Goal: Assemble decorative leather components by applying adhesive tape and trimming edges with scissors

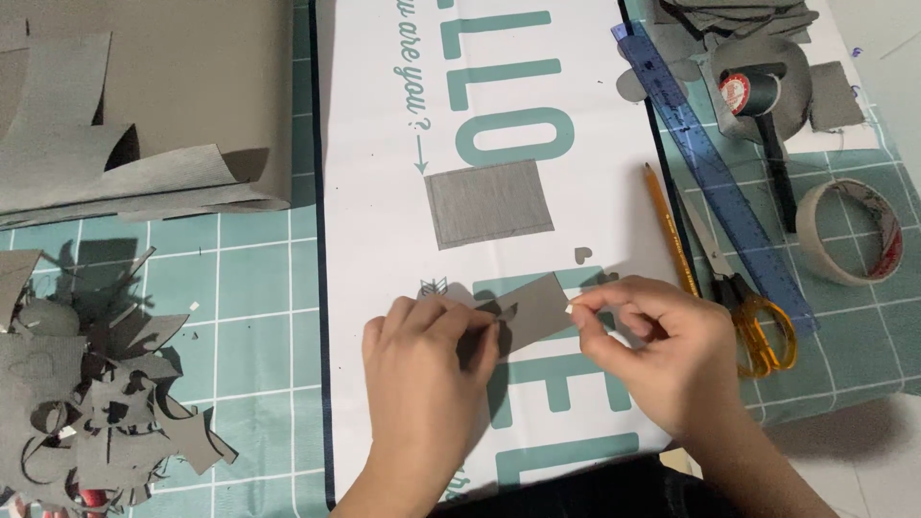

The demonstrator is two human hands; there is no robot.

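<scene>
Over the white printed sheet, two hands pinch one small grey fabric strip.
Left hand grips its left end, right hand its right; one grey fabric square lies above, one yellow-handled scissors beside.

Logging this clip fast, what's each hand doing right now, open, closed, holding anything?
Left hand: closed, pinching the left end of the small grey fabric piece.
Right hand: closed, pinching the same piece's right edge.

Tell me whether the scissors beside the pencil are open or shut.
Shut. The scissors lie flat with blades together in one narrow point by the pencil, and the yellow handle loops sit side by side near the right hand.
</scene>
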